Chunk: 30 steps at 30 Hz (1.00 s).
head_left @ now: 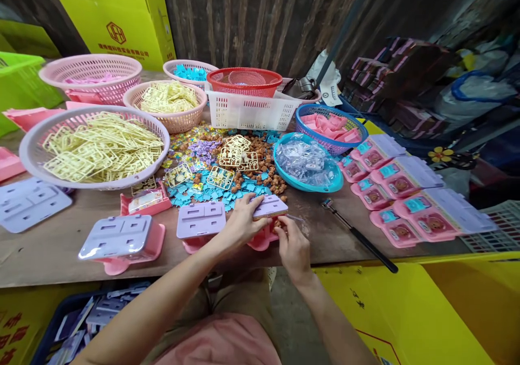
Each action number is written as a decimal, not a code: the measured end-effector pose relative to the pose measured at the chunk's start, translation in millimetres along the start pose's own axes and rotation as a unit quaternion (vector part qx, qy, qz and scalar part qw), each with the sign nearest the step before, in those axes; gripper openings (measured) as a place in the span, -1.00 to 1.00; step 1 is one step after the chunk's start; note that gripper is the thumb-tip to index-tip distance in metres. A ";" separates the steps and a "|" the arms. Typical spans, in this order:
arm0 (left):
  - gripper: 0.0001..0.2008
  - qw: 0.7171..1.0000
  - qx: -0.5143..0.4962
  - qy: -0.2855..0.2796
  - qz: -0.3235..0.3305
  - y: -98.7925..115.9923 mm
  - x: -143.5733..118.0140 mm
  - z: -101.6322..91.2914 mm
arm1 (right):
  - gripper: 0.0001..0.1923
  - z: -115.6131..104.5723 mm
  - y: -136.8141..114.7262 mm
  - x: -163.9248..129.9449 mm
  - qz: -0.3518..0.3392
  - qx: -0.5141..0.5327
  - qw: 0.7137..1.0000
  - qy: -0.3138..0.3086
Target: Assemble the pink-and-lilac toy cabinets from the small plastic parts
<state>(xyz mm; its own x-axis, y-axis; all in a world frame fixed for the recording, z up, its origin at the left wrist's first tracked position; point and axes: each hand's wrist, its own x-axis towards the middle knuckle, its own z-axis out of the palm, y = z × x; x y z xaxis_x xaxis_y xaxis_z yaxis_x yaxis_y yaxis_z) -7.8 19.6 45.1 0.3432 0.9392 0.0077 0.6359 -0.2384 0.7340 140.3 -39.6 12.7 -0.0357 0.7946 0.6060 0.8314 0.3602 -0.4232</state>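
Observation:
My left hand (240, 225) grips a lilac plastic panel (271, 206) and holds it over a pink toy base (262, 240) at the table's near edge. Right beside it, my right hand (293, 247) pinches a small brown piece against that base, fingers closed. Another lilac panel on a pink base (200, 220) lies just left of my left hand. Behind my hands spreads a heap of small blue, brown and purple parts (227, 164) with cream sprues on top.
Pink baskets of cream sprues (97, 147) stand at left, a white crate (249, 110) with a red basket at the back. A blue bowl of clear bags (306, 162) and finished pink toys (400, 191) lie right. A black rod (359, 235) lies near my right hand.

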 end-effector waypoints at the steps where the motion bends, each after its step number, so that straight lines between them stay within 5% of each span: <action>1: -0.44 1.000 0.004 0.004 0.000 0.4 0.1 0.2 | -0.73 7.0 2.8 -0.2 -0.016 -0.023 1.000 0.000; 17: -0.42 1.000 0.022 0.010 -0.010 3.0 -0.3 1.4 | -0.79 8.2 8.2 -4.1 -0.085 -0.156 0.983 0.047; 20: -0.42 1.000 0.025 0.010 -0.012 3.3 0.1 0.9 | -0.72 0.8 13.2 -8.0 -0.024 -0.136 0.984 0.112; 24: -0.42 0.999 0.031 0.008 -0.010 3.4 1.1 2.6 | -0.70 -6.2 13.1 -16.8 0.172 -0.022 0.974 0.147; 27: -0.43 0.999 0.033 0.019 -0.003 2.5 1.5 5.7 | -0.73 -2.3 3.6 -24.2 0.145 0.049 0.985 0.079; 30: -0.45 0.999 0.030 0.026 0.006 0.1 1.2 8.3 | -0.80 8.4 -2.5 -26.3 0.125 0.069 0.987 0.077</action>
<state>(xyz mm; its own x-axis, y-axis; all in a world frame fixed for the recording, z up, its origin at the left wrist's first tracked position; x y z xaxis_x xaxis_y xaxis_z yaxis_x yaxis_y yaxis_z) -1.6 18.6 39.6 0.3156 0.9475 0.0519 0.6729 -0.2620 0.6918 134.5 -57.4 -7.8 0.2540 0.7876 0.5615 0.7199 0.2338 -0.6536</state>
